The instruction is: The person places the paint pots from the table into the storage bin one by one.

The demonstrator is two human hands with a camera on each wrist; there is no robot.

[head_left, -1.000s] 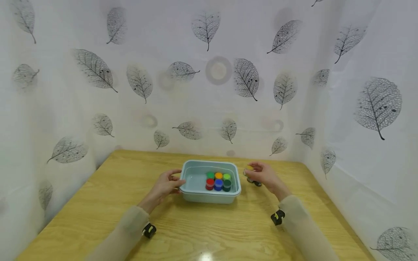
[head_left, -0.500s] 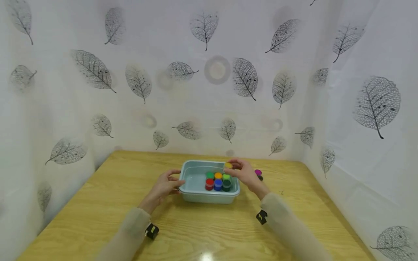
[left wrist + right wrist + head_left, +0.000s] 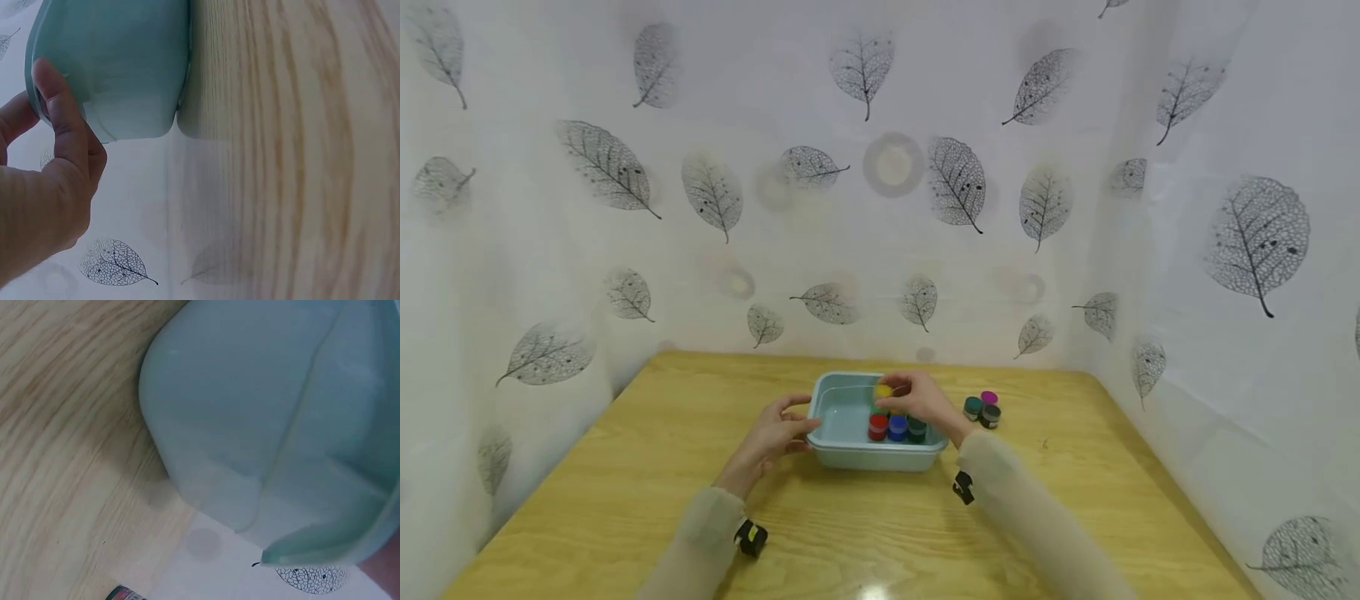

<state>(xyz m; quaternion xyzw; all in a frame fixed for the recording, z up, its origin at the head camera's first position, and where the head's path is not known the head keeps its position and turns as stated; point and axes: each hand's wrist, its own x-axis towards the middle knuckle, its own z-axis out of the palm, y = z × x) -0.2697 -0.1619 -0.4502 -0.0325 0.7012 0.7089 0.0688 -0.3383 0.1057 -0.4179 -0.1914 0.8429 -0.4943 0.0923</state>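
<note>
A light blue-green plastic basin [image 3: 880, 459] stands on the wooden table. My left hand [image 3: 775, 435] grips the rim at its left end; in the left wrist view the thumb of that hand [image 3: 59, 147] lies against the basin's wall. Over the basin, my right hand [image 3: 922, 400] pinches a small paint jar with a yellow lid [image 3: 883, 390]. Below it in the basin sit a red jar [image 3: 877, 427], a blue jar [image 3: 897, 428] and a dark green jar [image 3: 917, 430]. The right hand covers most of the row behind them.
Right of the basin stand a teal jar [image 3: 973, 407], a magenta-lidded jar [image 3: 989, 398] and a blackish jar [image 3: 991, 416], close together. A white curtain [image 3: 880, 242] with leaf prints surrounds the table [image 3: 865, 533] at the back and sides.
My right hand has carried the yellow-lidded jar leftward from beside the basin to above its middle, uncovering the jars at the right. The left hand keeps its grip on the rim.
</note>
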